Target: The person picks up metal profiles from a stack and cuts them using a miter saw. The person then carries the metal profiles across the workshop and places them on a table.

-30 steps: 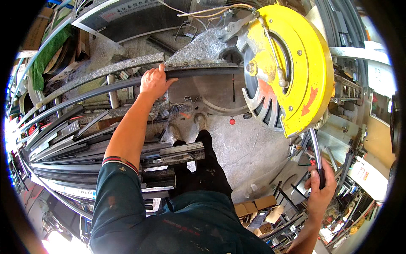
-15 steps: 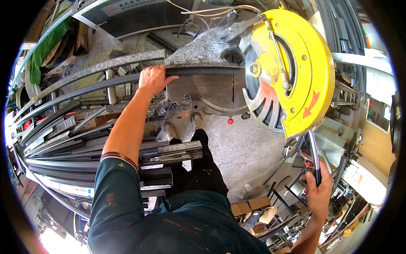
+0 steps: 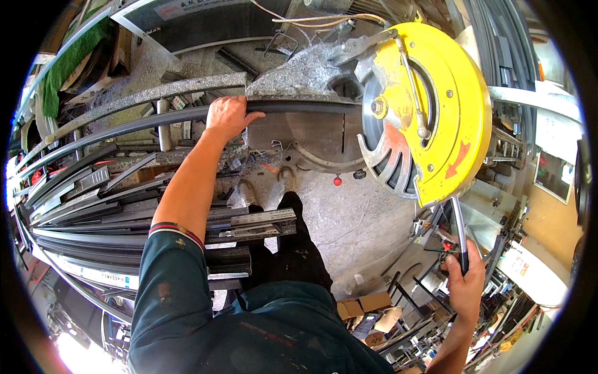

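Observation:
My left hand [image 3: 228,118] is closed over a long dark metal profile [image 3: 305,107], its thumb stretched along the top. The profile lies against the fence of a cut-off saw and runs far off to the left over a roller [image 3: 164,126]. Its right end reaches close to the saw blade [image 3: 372,103]; whether they touch I cannot tell. A yellow blade guard [image 3: 464,106] with a red arrow covers much of the blade. From the guard's lower edge comes a metal lever handle [image 3: 459,224] with a black grip, and my right hand [image 3: 466,287] is wrapped round that grip.
Several dark profiles [image 3: 93,243] are stacked at my left, their ends near my legs. A dark panel [image 3: 205,28] stands behind the saw. Cardboard boxes [image 3: 374,303] sit at the lower right. A red knob [image 3: 337,181] sticks out under the saw table [image 3: 286,134].
The saw head and its lever have come down slightly, with my right hand still round the grip. My left hand keeps its place on the profile.

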Demonstrator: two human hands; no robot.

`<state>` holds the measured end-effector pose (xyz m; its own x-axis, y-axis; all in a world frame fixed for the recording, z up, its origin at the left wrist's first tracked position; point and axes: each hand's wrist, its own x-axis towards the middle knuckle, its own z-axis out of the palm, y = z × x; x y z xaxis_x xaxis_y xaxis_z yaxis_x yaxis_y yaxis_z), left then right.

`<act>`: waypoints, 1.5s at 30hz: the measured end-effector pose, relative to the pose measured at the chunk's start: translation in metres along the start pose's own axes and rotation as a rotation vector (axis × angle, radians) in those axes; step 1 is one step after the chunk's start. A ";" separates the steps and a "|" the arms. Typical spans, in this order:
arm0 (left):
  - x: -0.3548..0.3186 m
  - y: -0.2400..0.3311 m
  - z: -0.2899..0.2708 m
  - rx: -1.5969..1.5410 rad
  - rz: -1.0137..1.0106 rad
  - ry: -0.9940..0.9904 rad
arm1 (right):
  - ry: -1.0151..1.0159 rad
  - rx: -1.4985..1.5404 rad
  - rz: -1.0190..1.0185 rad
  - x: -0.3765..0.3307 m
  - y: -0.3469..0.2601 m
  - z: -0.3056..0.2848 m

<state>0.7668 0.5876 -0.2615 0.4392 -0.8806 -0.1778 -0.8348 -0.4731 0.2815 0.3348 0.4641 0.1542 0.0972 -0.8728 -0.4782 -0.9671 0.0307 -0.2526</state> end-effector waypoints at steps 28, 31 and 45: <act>0.002 0.004 -0.012 -0.062 -0.061 -0.113 | 0.012 -0.086 -0.267 0.046 0.128 0.142; 0.003 0.003 -0.009 -0.056 -0.067 -0.113 | 0.033 -0.067 -0.280 0.051 0.139 0.158; 0.003 0.003 -0.006 -0.060 -0.041 -0.094 | 0.068 -0.052 -0.336 0.057 0.146 0.169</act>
<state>0.7678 0.5838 -0.2554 0.4371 -0.8557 -0.2771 -0.7942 -0.5118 0.3276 0.2388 0.5011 -0.0522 0.3978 -0.8604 -0.3186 -0.8948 -0.2870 -0.3420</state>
